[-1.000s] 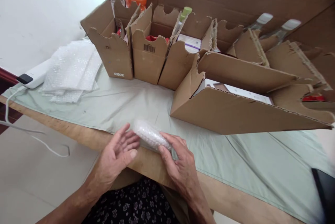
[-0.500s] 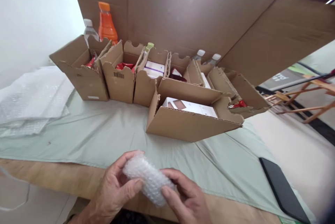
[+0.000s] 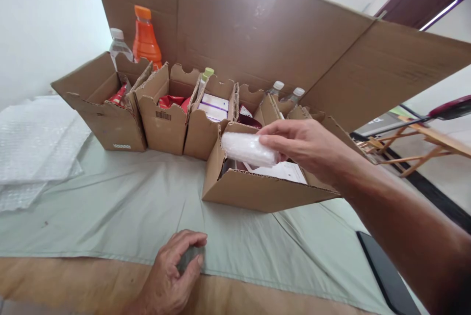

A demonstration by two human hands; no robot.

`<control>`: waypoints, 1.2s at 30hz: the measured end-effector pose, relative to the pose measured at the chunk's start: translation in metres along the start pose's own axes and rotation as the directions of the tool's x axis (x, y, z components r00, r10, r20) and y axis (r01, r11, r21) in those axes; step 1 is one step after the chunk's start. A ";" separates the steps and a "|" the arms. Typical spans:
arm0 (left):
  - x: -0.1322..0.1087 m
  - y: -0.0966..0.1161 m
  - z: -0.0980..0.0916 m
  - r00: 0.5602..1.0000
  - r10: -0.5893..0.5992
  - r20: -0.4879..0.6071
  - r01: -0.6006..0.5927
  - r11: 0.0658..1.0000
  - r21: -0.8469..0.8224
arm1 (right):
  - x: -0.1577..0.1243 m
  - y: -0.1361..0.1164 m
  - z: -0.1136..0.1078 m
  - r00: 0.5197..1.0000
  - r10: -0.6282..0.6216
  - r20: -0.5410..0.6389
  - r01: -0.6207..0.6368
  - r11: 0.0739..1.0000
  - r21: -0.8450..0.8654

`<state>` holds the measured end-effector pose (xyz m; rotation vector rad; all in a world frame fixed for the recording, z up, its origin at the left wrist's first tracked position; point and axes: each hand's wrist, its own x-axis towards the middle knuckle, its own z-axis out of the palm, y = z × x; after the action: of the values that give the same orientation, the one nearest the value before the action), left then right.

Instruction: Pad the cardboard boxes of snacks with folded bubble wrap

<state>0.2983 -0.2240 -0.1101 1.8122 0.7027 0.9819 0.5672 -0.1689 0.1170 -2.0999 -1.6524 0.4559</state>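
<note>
My right hand (image 3: 301, 145) reaches forward and grips a small roll wrapped in bubble wrap (image 3: 247, 149). It holds the roll just above the open front cardboard box (image 3: 257, 190), which has a white carton inside. My left hand (image 3: 172, 275) rests at the near edge of the pale green cloth (image 3: 128, 207), fingers curled together with nothing visible in them.
A row of open cardboard boxes (image 3: 162, 118) with red packets and white cartons stands behind. An orange bottle (image 3: 145, 38) and clear bottles stand by a tall cardboard flap (image 3: 239, 25). Bubble wrap sheets (image 3: 33, 148) lie at the left. A black flat object (image 3: 382, 271) lies at the right.
My right hand has lifted the wrapped roll away from my left hand and carried it forward over the front box. My left hand has let go and stayed at the table's edge.
</note>
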 end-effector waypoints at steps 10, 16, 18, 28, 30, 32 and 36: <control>0.007 0.004 -0.003 0.991 0.131 0.031 -0.132 0.991 0.021 | 0.039 -0.049 0.038 0.855 0.185 0.484 0.098 0.860 -0.500; 0.005 0.002 -0.001 0.990 0.135 0.045 -0.137 0.990 0.041 | 0.039 -0.057 0.050 0.852 0.142 0.504 0.230 0.763 -0.604; 0.004 0.002 0.000 0.990 0.135 0.048 -0.138 0.989 0.052 | 0.039 -0.059 0.045 0.840 0.146 0.522 0.233 0.773 -0.590; 0.003 0.000 0.002 0.988 0.154 0.020 -0.156 0.983 0.098 | 0.018 -0.033 0.023 0.853 -0.009 0.521 0.269 0.865 -0.424; 0.003 -0.001 0.003 0.985 0.172 0.019 -0.173 0.979 0.111 | 0.020 -0.037 0.031 0.855 -0.011 0.519 0.285 0.846 -0.450; 0.003 -0.001 0.004 0.985 0.174 0.021 -0.175 0.977 0.122 | 0.022 -0.043 0.033 0.851 -0.010 0.525 0.285 0.849 -0.446; 0.000 0.004 -0.004 0.991 0.135 -0.010 -0.132 0.982 0.137 | 0.000 -0.036 0.011 0.921 -0.117 0.372 0.259 0.897 -0.359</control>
<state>0.2954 -0.2241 -0.1053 1.9921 0.6809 1.0629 0.5319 -0.1606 0.1266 -2.1950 -2.3037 0.4678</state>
